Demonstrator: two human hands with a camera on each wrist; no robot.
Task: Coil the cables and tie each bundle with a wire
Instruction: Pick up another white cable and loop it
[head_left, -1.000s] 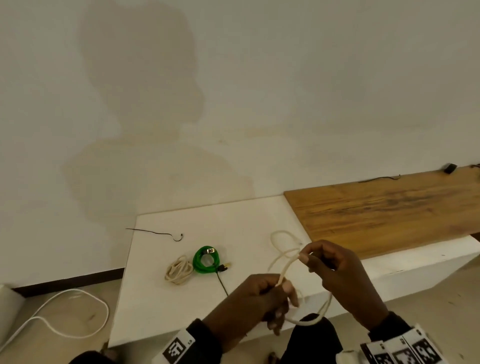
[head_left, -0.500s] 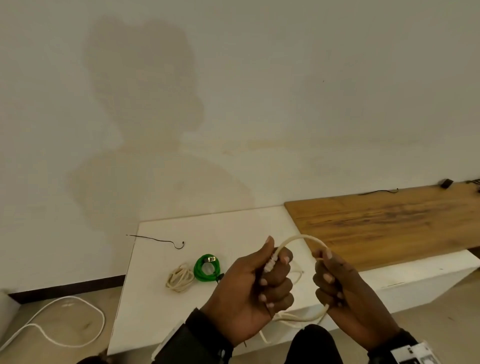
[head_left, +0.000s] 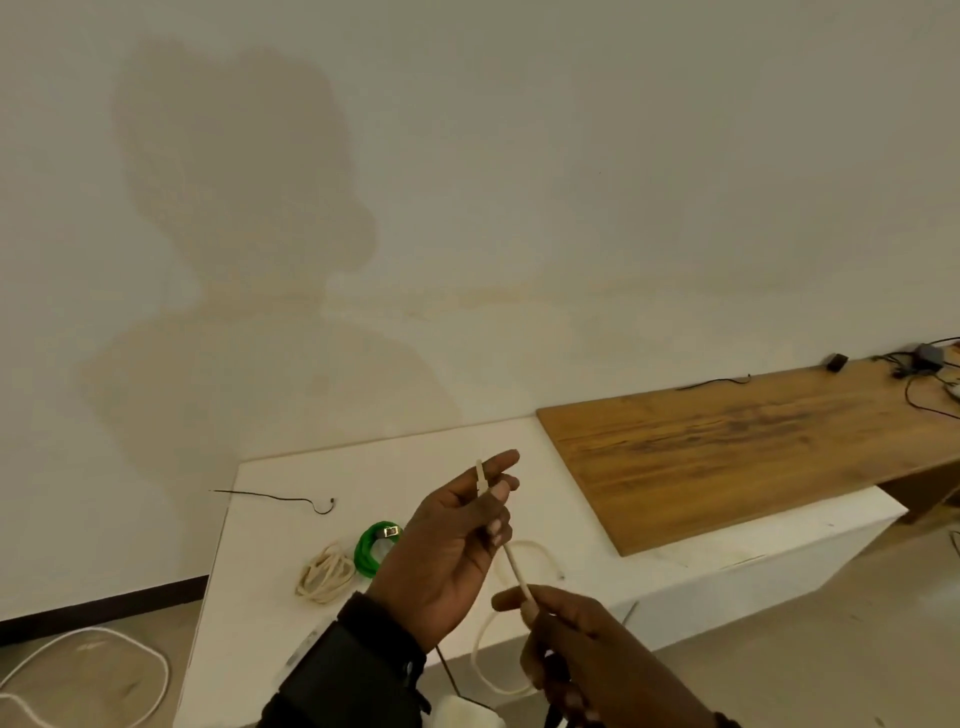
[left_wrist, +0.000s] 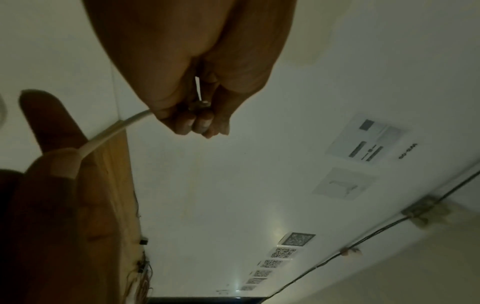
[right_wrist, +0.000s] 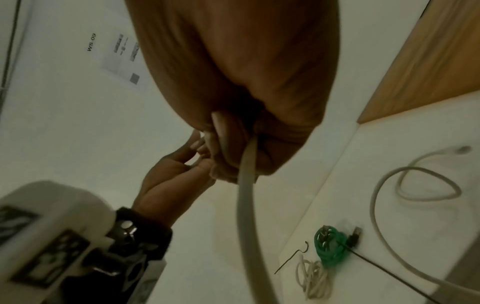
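Wall labels (left_wrist: 363, 142) wrist-only — both hands (head_left: 447, 551) pinch cable (head_left: 514, 564).

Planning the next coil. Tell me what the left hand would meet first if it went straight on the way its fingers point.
The left hand points up and away, toward the wall. Nothing shows between; the way looks free up to the wall, though depth is unclear.

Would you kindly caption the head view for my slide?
Left hand and right hand stretch a white cable above a bench holding two coiled bundles.
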